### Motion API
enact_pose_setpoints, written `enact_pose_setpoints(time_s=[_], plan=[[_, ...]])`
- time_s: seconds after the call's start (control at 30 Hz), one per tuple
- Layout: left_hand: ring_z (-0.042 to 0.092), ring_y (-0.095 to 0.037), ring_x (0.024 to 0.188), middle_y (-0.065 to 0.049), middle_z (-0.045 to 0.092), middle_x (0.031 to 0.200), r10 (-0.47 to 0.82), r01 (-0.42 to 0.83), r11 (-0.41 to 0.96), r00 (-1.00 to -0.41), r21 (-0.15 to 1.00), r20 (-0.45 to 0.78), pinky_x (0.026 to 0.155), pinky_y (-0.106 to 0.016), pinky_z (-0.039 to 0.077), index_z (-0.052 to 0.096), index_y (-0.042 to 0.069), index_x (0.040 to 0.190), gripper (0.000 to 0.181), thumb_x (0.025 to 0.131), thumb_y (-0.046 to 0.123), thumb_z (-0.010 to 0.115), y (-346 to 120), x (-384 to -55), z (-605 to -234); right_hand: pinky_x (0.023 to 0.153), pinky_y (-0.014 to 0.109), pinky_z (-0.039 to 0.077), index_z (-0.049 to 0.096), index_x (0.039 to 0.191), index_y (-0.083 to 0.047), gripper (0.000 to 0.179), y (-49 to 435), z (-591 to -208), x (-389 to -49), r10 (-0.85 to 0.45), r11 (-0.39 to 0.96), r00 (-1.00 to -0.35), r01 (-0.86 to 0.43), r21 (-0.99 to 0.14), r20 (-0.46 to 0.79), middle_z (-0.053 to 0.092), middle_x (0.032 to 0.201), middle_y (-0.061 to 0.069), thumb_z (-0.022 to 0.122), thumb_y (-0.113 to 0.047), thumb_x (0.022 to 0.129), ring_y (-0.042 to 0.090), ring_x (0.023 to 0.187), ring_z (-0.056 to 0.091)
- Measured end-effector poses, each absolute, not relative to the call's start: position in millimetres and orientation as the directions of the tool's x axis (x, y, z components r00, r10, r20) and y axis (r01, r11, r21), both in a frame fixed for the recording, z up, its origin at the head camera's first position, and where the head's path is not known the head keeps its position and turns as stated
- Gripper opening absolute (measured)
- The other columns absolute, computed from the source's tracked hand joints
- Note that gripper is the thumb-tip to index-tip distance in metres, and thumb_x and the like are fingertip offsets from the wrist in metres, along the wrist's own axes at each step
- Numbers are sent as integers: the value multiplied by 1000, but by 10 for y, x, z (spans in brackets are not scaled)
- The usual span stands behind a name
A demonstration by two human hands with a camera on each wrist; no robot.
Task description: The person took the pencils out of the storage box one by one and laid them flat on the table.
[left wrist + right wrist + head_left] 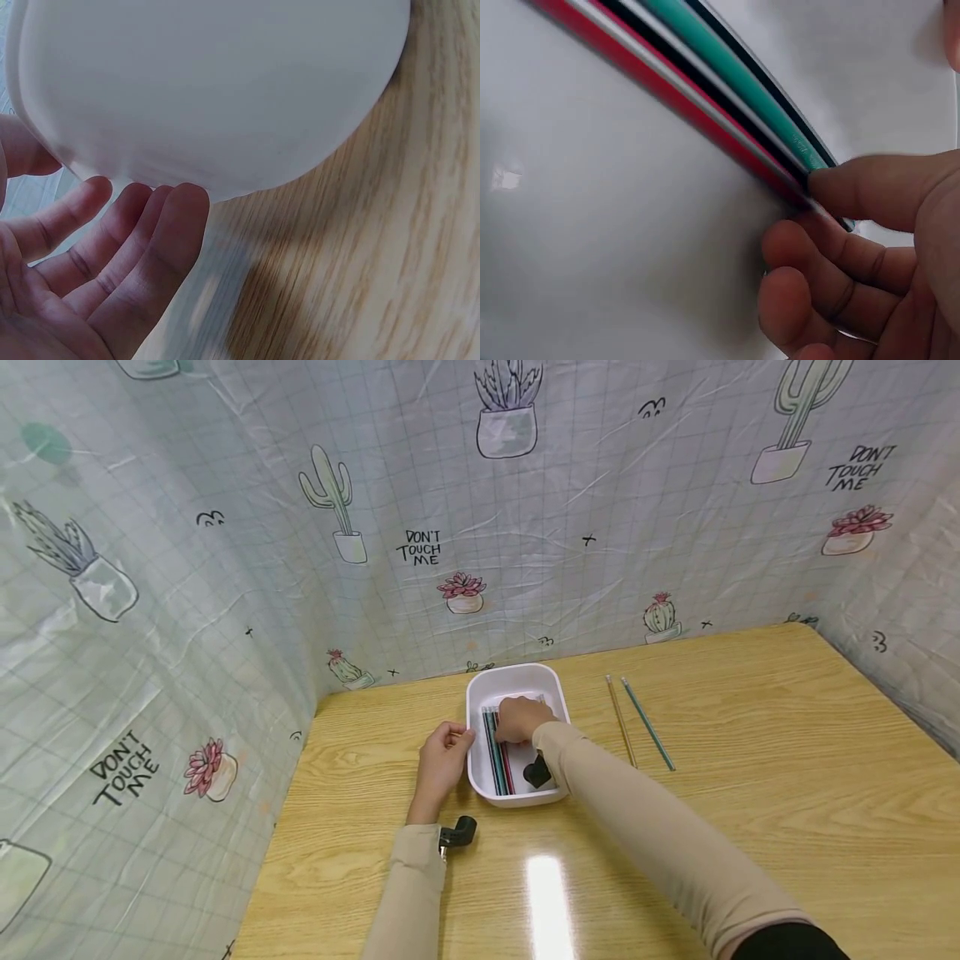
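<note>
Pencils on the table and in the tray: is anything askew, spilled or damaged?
Nothing looks spilled or damaged. Only the gold pencil and the teal pencil look out of place: they lie outside the white tray, slanting differently, while other pencils lie side by side inside.

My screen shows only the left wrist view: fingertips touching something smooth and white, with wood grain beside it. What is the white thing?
Observer: The head view shows it is a white tray with several pencils lying inside.

Visitor: And where's the other hand?

Observer: The right hand is inside the tray; the right wrist view shows it pinching the end of a red pencil.

Visitor: Is anything lying outside the tray?

Observer: Yes, a tan pencil and a blue-green pencil lie on the table, to the tray's right in the head view.
</note>
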State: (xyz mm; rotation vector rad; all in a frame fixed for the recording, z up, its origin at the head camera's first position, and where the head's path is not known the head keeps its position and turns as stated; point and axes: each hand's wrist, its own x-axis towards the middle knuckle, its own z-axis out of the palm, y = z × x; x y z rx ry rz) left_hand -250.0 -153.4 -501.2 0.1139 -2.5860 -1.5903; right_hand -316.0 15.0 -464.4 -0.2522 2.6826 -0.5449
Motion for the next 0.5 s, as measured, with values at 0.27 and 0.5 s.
enact_pose_setpoints(time_s=[0.27,0.5], plan=[[59,-14,73,-6,67,85,-122,-10,461,-991,888,52,63,-25,47,70,8,108,23,98,29,66,-1529,-2490,-5000,51,28,42,65,88,-8,5,157,-4603,-3142,-252,905,-890,-77,-419,-379,61,67,3,64,-13,90,14,53,54],[59,-15,75,-8,67,88,-122,-20,455,-992,890,40,64,-26,48,69,8,108,23,98,29,66,-1526,-2494,-5000,54,31,42,65,83,-12,12,156,-4628,-3130,-220,909,-908,-58,-414,-356,62,65,1,69,-22,87,15,55,55]])
